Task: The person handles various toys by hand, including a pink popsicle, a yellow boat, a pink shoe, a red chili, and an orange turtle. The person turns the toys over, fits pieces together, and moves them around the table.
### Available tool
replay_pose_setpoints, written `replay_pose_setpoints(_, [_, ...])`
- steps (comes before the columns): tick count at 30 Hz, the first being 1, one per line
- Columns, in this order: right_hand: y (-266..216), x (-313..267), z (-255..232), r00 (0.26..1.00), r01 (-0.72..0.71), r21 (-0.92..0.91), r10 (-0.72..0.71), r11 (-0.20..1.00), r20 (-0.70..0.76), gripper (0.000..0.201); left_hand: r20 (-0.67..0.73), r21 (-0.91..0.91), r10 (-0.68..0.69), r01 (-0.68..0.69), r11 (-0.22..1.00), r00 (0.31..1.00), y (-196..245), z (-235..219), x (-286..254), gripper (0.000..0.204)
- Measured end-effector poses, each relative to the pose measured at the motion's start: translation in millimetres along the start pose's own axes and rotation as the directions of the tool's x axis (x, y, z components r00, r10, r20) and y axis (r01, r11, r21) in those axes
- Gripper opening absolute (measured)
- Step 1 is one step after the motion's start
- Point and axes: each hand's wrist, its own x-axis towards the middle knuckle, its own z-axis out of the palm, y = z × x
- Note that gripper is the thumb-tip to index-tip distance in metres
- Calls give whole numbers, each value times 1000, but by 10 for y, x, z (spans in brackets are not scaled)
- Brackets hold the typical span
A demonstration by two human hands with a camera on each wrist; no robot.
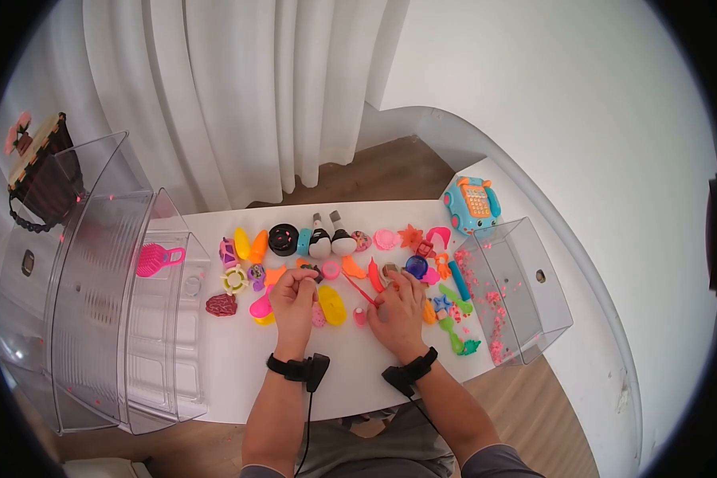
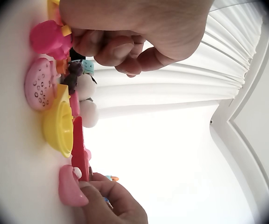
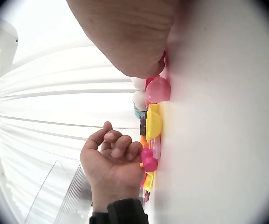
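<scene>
My right hand (image 1: 398,315) is low over the near middle of the table, its thumb and fingers pinching the near end of a long, thin red toy (image 1: 357,289). In the left wrist view this toy (image 2: 80,147) looks flat and blade-like. Close by the right hand is a small pink toy (image 1: 360,316) with a rounded body. My left hand (image 1: 293,301) hovers over the toys left of centre, fingers loosely curled around nothing. Beside it lie a yellow boat-shaped toy (image 1: 332,306), a dotted pale pink piece (image 2: 40,84) and a bright pink toy (image 2: 49,38).
Many small colourful toys spread across the white table (image 1: 334,382). Clear drawers (image 1: 163,319) with a pink brush (image 1: 159,260) stand left. At right are a clear box (image 1: 526,291) holding pink bits and a blue toy phone (image 1: 474,205). Black round thing (image 1: 283,239) behind.
</scene>
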Motion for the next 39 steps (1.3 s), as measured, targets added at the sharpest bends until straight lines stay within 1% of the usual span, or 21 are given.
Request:
replay_pose_setpoints(17, [33, -13, 25, 1000, 10, 21, -10, 1000, -9, 16, 0, 2, -19, 19, 1000, 1000, 15, 6, -6, 11])
replay_pose_setpoints(20, [20, -6, 15, 1000, 6, 19, -6, 1000, -2, 17, -1, 7, -6, 6, 1000, 1000, 4, 19, -5, 11])
replay_pose_setpoints(22, [27, -10, 22, 1000, 3, 22, -3, 1000, 2, 17, -11, 33, 27, -27, 999, 1000, -6, 37, -3, 9])
replay_pose_setpoints(23, [31, -12, 24, 1000, -1, 24, 1, 1000, 6, 17, -11, 34, 26, -26, 999, 1000, -4, 29, -2, 9])
replay_pose_setpoints(25, [33, -10, 22, 1000, 1, 30, -1, 1000, 6, 17, -4, 11, -19, 19, 1000, 1000, 2, 4, -3, 11])
replay_pose_setpoints(35, [48, -13, 43, 1000, 12, 30, -12, 999, -7, 18, 2, 13, -9, 9, 1000, 1000, 15, 14, -10, 12])
replay_pose_setpoints(37, [49, -9, 43, 1000, 8, 31, -8, 999, -5, 17, -6, 46, 22, -22, 999, 1000, 11, 34, -7, 9])
replay_pose_setpoints(39, [50, -7, 42, 1000, 6, 31, -5, 1000, -4, 17, -8, 35, 3, -3, 999, 1000, 24, 23, -10, 10])
